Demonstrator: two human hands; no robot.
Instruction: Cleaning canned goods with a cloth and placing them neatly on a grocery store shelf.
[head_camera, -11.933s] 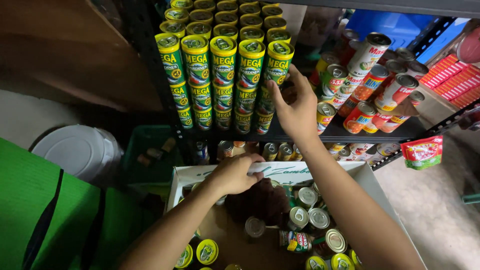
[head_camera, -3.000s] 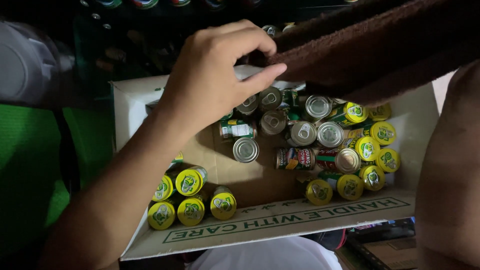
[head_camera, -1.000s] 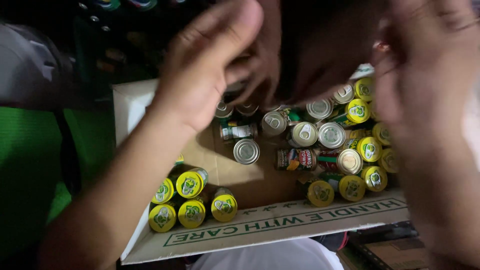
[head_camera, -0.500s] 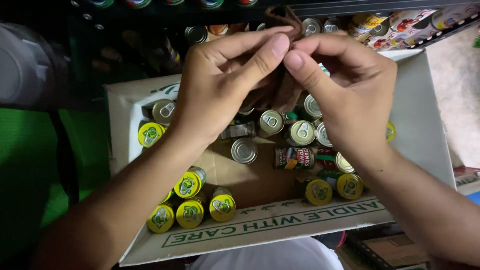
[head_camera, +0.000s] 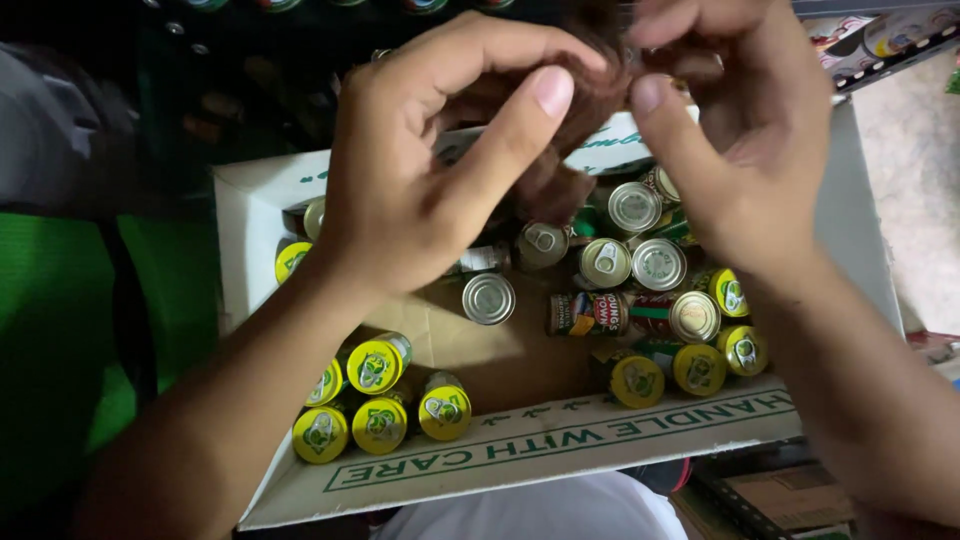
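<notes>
1. The cardboard box holds cans; yellow-lidded cans stand upright, lids up.
2. Higher, the left hand and right hand pinch a blurry dark brown thing, partly hidden, direction unclear.

Dim overall; light's falling on hands & box, top left staying black, fingertips blurring slightly up close.
</notes>
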